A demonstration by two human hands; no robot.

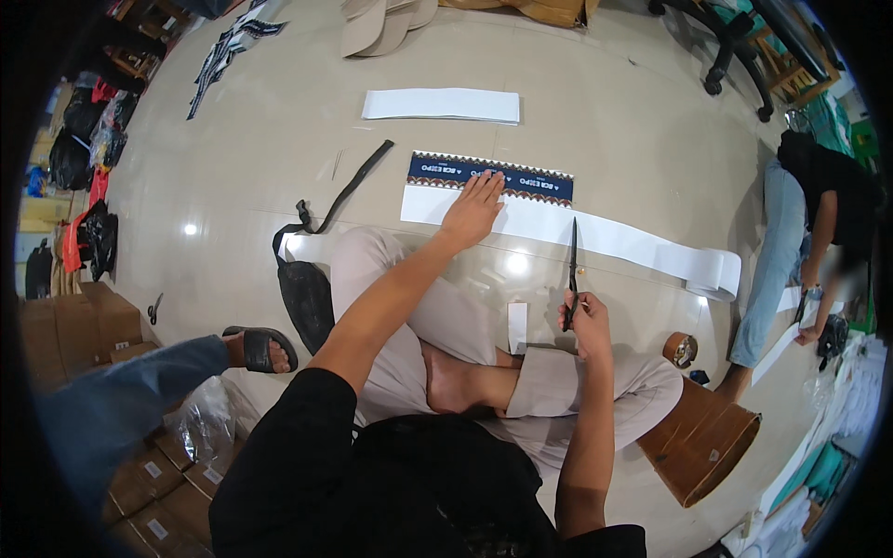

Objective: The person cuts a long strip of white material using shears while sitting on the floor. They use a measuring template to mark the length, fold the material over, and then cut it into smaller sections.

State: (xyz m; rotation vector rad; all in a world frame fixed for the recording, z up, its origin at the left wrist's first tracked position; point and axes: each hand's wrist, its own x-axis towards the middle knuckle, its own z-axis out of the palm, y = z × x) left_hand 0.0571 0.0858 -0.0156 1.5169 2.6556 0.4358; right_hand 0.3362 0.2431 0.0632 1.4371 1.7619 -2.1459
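My left hand [473,206] lies with outstretched fingers on a navy printed strip [437,170] with a patterned border. That strip lies on the upper edge of a long white strip [642,242], which ends in a loose roll [714,277] at the right. My right hand [586,321] grips black scissors [574,256], their blades pointing away from me at the white strip, just right of the printed piece. A short white piece [517,325] lies on the floor left of the scissors' handles.
A co-worker [814,214] sits at right; another person's sandaled foot [260,349] is at left. Around me lie white strips [437,104], a black strapped pouch [302,298], a tape roll [680,350] and brown cardboard [698,442]. Boxes [56,344] line the left; a wheeled chair [735,56] stands top right.
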